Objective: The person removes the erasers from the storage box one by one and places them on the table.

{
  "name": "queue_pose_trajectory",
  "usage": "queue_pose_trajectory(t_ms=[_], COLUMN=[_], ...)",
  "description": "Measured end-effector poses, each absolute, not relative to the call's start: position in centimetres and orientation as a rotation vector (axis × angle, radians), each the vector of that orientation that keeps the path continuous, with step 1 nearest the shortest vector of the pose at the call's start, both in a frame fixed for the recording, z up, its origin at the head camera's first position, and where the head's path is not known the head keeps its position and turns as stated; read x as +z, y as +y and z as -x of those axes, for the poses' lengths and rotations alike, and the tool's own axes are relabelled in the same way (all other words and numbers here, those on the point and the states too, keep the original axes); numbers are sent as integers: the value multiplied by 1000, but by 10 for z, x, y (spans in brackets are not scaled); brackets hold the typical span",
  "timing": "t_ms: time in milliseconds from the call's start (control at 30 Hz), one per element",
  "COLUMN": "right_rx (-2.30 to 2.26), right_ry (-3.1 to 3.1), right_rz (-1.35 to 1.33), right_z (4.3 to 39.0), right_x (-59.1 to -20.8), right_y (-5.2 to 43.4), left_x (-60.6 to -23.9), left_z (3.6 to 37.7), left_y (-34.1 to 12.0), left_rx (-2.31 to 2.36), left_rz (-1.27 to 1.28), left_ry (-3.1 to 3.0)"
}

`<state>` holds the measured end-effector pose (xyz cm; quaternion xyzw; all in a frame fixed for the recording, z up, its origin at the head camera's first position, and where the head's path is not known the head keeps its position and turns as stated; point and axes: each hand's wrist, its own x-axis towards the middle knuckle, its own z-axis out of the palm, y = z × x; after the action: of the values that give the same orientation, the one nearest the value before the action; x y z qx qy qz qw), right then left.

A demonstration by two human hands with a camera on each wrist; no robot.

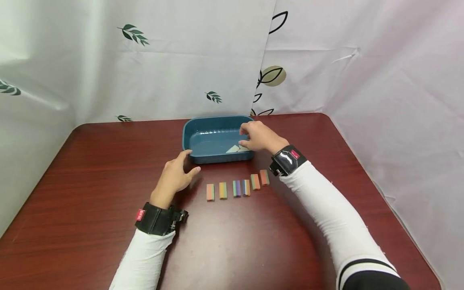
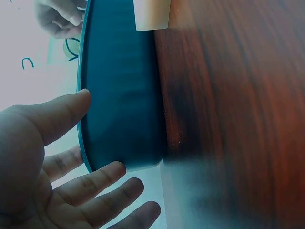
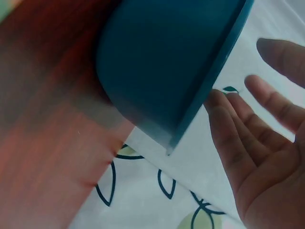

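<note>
A blue rectangular tray (image 1: 217, 158) stands near the table's back edge, with pale flat pieces (image 1: 233, 149) lying at its right front inside. My left hand (image 1: 173, 176) is at the tray's left front corner, fingers spread; in the left wrist view its thumb (image 2: 71, 107) is at the rim. Over the tray's right end my right hand (image 1: 262, 137) has its fingers loosely bent. The right wrist view shows nothing between its fingers (image 3: 228, 138). In front of the tray several small striped blocks (image 1: 222, 191) stand in a row, multicoloured in orange, green, yellow and purple.
The reddish-brown wooden table (image 1: 232, 241) has rounded back corners. White curtains (image 1: 174, 60) with leaf prints hang behind it and along the sides. A black strap (image 1: 156, 218) with a small camera sits on each wrist.
</note>
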<state>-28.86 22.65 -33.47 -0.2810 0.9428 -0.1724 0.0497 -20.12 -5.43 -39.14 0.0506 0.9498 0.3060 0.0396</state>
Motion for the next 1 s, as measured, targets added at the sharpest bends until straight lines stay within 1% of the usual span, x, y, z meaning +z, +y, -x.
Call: queue_pose_trajectory(t_ms=[333, 500, 600, 867, 1000], right_rx=[-141, -4, 60, 204, 249], right_ry=[2614, 2542, 2500, 2417, 2392], right_rz=[884, 983, 1031, 987, 1066], right_z=[312, 322, 327, 330, 327], right_x=[-319, -316, -317, -330, -334], right_y=[207, 195, 186, 171, 167], left_x=[-387, -385, -385, -386, -386], left_z=[203, 201, 199, 194, 193], left_y=[-54, -57, -59, -59, -60], left_rx=[936, 934, 930, 957, 970], left_rz=[-189, -183, -182, -199, -198], left_ry=[2920, 2924, 2926, 2930, 2930])
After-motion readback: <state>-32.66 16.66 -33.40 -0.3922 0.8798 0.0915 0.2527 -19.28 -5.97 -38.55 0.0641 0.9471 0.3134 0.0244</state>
